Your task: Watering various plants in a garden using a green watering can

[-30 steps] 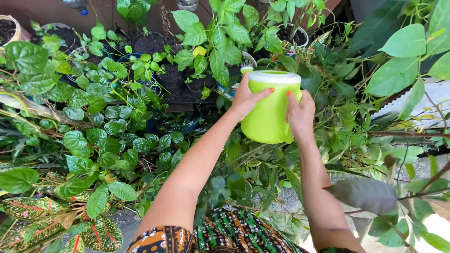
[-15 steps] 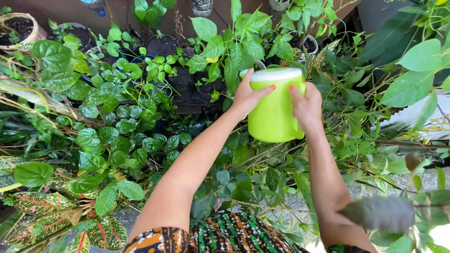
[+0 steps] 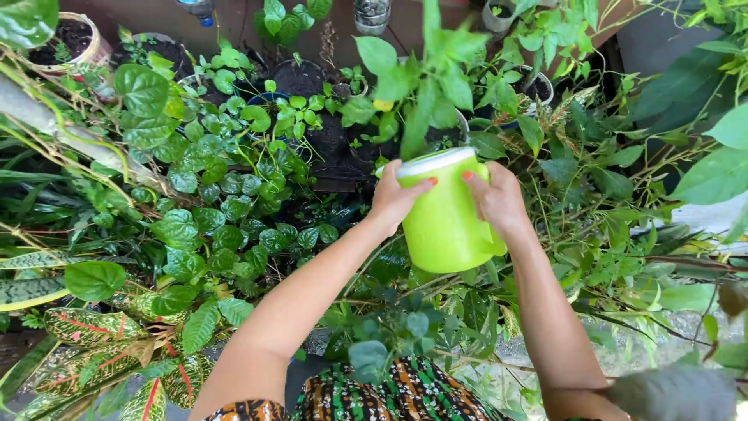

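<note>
a person's left hand [image 3: 393,201] and right hand [image 3: 499,199] clasp a lime-green plastic jug [image 3: 446,210] from either side at centre frame, fingers wrapped and pressed flat on its smooth wall, painted nails resting near the pale rim. over the last second the jug has stayed in the same two-handed grip while drifting a little lower and to the right in the frame, and its mouth now leans further toward the top of the picture, over the dark soil of the black pots [image 3: 331,140] just above it; judged from that lean, pouring looks to be under way or close, though no stream of water can be made out. the jug is a glossy, slightly tapered cylinder, hard-looking and opaque. round, waxy heart-shaped leaves [image 3: 218,195] crowd the left of centre; long speckled leaves with red veins [image 3: 93,327] lie at lower left. a pale round pot [image 3: 74,39] of crumbly earth sits at upper left, a clear plastic bottle [image 3: 372,14] at the top edge. patterned fabric [image 3: 389,394] in green, orange and black fills the bottom centre
</note>
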